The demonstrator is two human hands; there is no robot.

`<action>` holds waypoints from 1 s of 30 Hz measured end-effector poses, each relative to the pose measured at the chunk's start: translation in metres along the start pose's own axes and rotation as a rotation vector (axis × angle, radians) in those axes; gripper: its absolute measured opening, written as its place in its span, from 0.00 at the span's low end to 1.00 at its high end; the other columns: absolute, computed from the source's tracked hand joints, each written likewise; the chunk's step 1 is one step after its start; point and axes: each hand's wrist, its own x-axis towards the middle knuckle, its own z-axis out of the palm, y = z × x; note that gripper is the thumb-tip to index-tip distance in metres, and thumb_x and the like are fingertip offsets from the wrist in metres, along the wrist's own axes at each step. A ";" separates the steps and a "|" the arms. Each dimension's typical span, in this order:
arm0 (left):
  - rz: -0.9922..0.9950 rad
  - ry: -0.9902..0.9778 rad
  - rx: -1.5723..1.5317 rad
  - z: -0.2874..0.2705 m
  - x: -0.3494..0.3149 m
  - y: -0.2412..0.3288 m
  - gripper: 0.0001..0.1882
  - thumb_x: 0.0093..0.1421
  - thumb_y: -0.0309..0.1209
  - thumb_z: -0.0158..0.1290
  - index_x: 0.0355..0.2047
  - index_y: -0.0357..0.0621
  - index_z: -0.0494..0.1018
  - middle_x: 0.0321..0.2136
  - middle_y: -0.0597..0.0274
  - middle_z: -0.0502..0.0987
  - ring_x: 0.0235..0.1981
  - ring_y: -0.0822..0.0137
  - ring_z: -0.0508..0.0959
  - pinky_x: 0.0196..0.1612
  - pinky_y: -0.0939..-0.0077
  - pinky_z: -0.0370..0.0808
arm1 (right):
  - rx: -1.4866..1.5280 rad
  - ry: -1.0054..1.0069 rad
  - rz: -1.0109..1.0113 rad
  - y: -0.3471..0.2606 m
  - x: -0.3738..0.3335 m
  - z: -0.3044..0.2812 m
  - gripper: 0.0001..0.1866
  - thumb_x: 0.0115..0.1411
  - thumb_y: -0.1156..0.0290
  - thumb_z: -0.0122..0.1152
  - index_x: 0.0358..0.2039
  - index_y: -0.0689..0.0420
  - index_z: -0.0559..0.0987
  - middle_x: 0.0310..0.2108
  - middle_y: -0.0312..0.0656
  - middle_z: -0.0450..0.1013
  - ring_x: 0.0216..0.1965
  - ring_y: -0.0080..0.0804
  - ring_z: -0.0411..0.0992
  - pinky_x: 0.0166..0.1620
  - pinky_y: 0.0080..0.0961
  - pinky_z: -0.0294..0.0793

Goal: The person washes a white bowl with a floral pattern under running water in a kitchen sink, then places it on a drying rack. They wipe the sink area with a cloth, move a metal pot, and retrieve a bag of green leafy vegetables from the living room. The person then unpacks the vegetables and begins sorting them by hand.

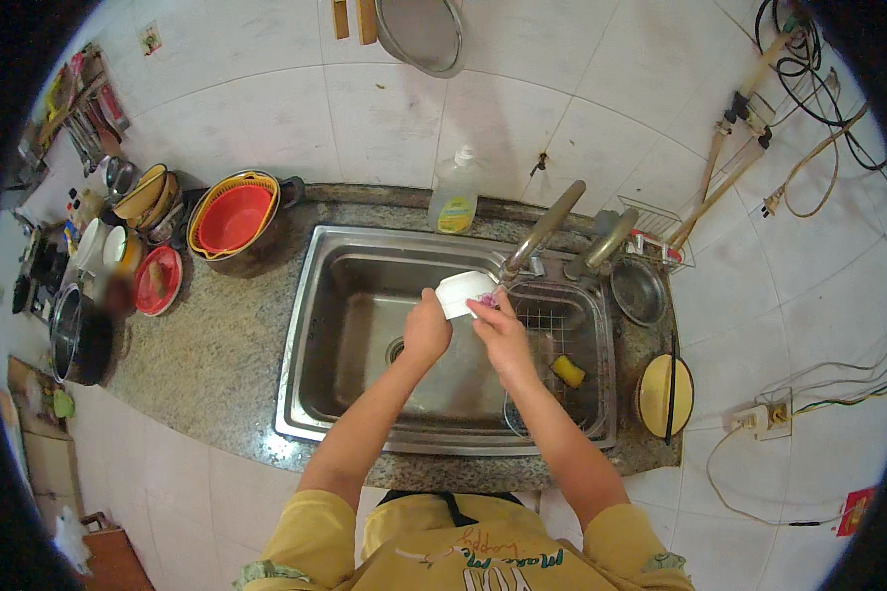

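Over the sink point(365, 379), my left hand point(427, 330) grips a white dish point(455, 292) by its left side. The dish is tilted, and its exact kind is hard to make out. My right hand point(501, 335) is closed at the dish's right edge, with a small pink, crumpled thing point(488, 299) between its fingers and the dish. Just beyond both hands, the metal faucet point(548, 229) reaches out over the basin; I cannot tell whether water runs. A yellow sponge point(568, 371) lies in the wire basket at the sink's right side.
Behind the sink stands a clear soap bottle point(454, 197). To the left are a red colander point(235, 217), a red plate point(159, 280) and a black pot point(81, 335). On the right rest a metal bowl point(640, 292) and a yellow round dish point(654, 396) with dark chopsticks across it.
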 end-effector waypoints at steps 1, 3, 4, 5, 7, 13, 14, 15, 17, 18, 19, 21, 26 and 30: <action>0.001 0.000 0.015 -0.003 -0.001 0.004 0.13 0.43 0.20 0.47 0.29 0.34 0.57 0.22 0.41 0.71 0.27 0.43 0.72 0.30 0.54 0.69 | 0.114 0.022 0.023 -0.003 -0.003 0.000 0.17 0.50 0.81 0.46 0.43 0.59 0.72 0.54 0.46 0.55 0.53 0.37 0.57 0.53 0.20 0.52; -0.014 -0.001 0.006 -0.003 0.000 0.009 0.13 0.43 0.20 0.47 0.29 0.34 0.57 0.22 0.41 0.71 0.27 0.43 0.72 0.30 0.55 0.69 | 0.557 0.091 0.263 0.002 -0.001 -0.015 0.15 0.53 0.76 0.48 0.44 0.60 0.69 0.49 0.43 0.60 0.51 0.34 0.59 0.53 0.25 0.53; -0.031 -0.001 -0.017 -0.001 0.000 0.011 0.12 0.43 0.19 0.46 0.29 0.34 0.57 0.23 0.40 0.71 0.28 0.43 0.72 0.31 0.55 0.68 | 0.728 0.126 0.399 -0.003 0.003 -0.020 0.15 0.54 0.74 0.48 0.44 0.59 0.68 0.48 0.42 0.62 0.50 0.33 0.59 0.53 0.26 0.54; -0.049 -0.002 -0.040 0.000 0.000 0.013 0.12 0.43 0.19 0.46 0.29 0.35 0.57 0.24 0.40 0.71 0.29 0.43 0.72 0.32 0.55 0.68 | 0.899 0.160 0.535 -0.006 0.006 -0.025 0.15 0.55 0.72 0.49 0.44 0.59 0.67 0.46 0.41 0.63 0.49 0.31 0.60 0.52 0.28 0.56; 0.016 0.019 -0.144 0.003 -0.004 0.023 0.13 0.43 0.18 0.44 0.32 0.34 0.58 0.27 0.38 0.70 0.32 0.43 0.71 0.34 0.55 0.68 | 1.087 0.008 0.501 0.002 0.015 -0.030 0.13 0.57 0.67 0.48 0.41 0.59 0.65 0.40 0.39 0.66 0.44 0.29 0.63 0.47 0.29 0.61; 0.261 0.070 -0.408 0.011 -0.018 0.021 0.30 0.45 0.18 0.43 0.51 0.37 0.51 0.48 0.39 0.58 0.52 0.46 0.56 0.53 0.62 0.54 | 1.020 0.109 0.338 0.007 0.029 -0.023 0.08 0.57 0.68 0.47 0.33 0.58 0.69 0.29 0.35 0.68 0.32 0.26 0.67 0.37 0.25 0.65; 0.328 0.103 -0.371 0.011 -0.021 0.018 0.32 0.46 0.19 0.43 0.54 0.39 0.50 0.52 0.41 0.55 0.56 0.48 0.52 0.56 0.63 0.50 | 0.956 0.125 0.349 0.001 0.028 -0.023 0.07 0.57 0.68 0.46 0.32 0.57 0.69 0.27 0.34 0.68 0.30 0.25 0.67 0.35 0.24 0.65; 0.407 0.030 -0.336 0.009 -0.024 0.023 0.32 0.47 0.19 0.43 0.55 0.40 0.49 0.54 0.44 0.53 0.57 0.49 0.49 0.57 0.62 0.46 | 0.894 0.148 0.358 -0.003 0.027 -0.023 0.07 0.58 0.68 0.46 0.31 0.57 0.70 0.25 0.34 0.68 0.28 0.25 0.67 0.33 0.23 0.65; 0.560 -0.116 -0.264 0.000 -0.032 0.042 0.31 0.50 0.20 0.41 0.56 0.42 0.49 0.57 0.51 0.48 0.59 0.51 0.43 0.59 0.60 0.40 | 0.691 0.159 0.319 0.009 0.029 -0.019 0.07 0.58 0.69 0.45 0.28 0.57 0.70 0.24 0.33 0.67 0.26 0.23 0.65 0.31 0.20 0.63; 0.544 -0.059 -0.316 -0.001 -0.032 0.053 0.24 0.53 0.24 0.39 0.53 0.42 0.56 0.56 0.53 0.51 0.59 0.52 0.46 0.58 0.56 0.40 | 0.582 0.160 0.299 0.013 0.029 -0.018 0.08 0.58 0.69 0.45 0.27 0.57 0.71 0.23 0.33 0.67 0.24 0.22 0.64 0.29 0.18 0.63; 0.513 -0.013 -0.302 -0.001 -0.027 0.053 0.23 0.54 0.25 0.39 0.52 0.41 0.57 0.55 0.53 0.53 0.58 0.52 0.48 0.58 0.56 0.42 | 0.544 0.121 0.283 0.016 0.027 -0.017 0.08 0.58 0.69 0.45 0.26 0.58 0.71 0.22 0.33 0.66 0.24 0.21 0.63 0.28 0.18 0.62; 0.454 0.079 -0.275 0.000 -0.010 0.053 0.21 0.55 0.29 0.40 0.50 0.40 0.59 0.52 0.51 0.58 0.57 0.53 0.52 0.57 0.57 0.44 | 0.466 0.045 0.247 0.019 0.022 -0.017 0.10 0.58 0.69 0.45 0.25 0.59 0.72 0.21 0.32 0.65 0.22 0.20 0.61 0.26 0.17 0.61; 0.150 0.024 -0.244 -0.005 0.021 0.066 0.11 0.53 0.28 0.40 0.31 0.37 0.71 0.32 0.50 0.72 0.40 0.53 0.69 0.46 0.56 0.60 | 0.353 0.005 0.225 0.014 0.016 -0.016 0.09 0.56 0.71 0.45 0.27 0.61 0.73 0.21 0.32 0.67 0.23 0.19 0.63 0.28 0.17 0.61; 0.612 0.119 -0.150 0.017 0.013 0.075 0.16 0.53 0.36 0.42 0.34 0.38 0.71 0.32 0.51 0.73 0.35 0.51 0.72 0.40 0.64 0.68 | 0.400 0.133 0.228 0.019 0.017 -0.017 0.09 0.56 0.71 0.45 0.28 0.61 0.73 0.21 0.31 0.67 0.24 0.18 0.62 0.29 0.17 0.61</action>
